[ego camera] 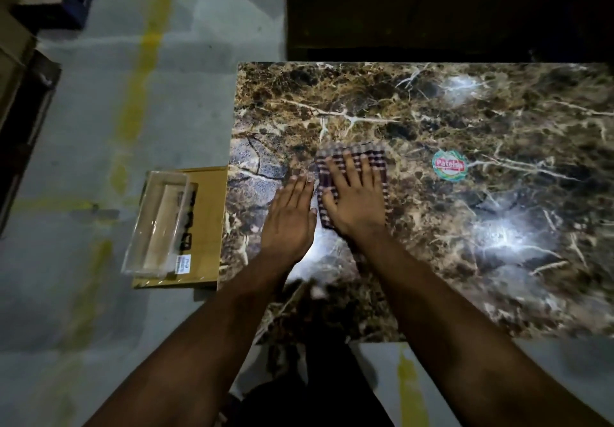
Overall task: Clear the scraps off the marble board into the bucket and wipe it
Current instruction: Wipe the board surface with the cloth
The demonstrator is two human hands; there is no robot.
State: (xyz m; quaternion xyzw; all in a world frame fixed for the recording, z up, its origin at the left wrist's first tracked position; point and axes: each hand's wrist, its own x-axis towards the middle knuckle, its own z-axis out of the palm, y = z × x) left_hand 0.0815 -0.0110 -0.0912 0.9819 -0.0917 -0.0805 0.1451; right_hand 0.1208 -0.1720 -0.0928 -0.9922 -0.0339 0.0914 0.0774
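Note:
The brown veined marble board (465, 121) fills the right of the head view. A folded checked cloth (375, 157) lies flat on its left part. My right hand (354, 200) presses on the cloth with fingers spread and straight. My left hand (289, 217) rests flat on the bare marble just left of the cloth, fingers together and straight, thumb close to the cloth's edge. No scraps or bucket are in view.
A round red and green sticker (449, 165) sits on the board right of the cloth. Left of the board, on the grey floor, lies a flat cardboard box (207, 227) with a clear plastic case (157, 227) on it. Yellow lines (143, 61) mark the floor.

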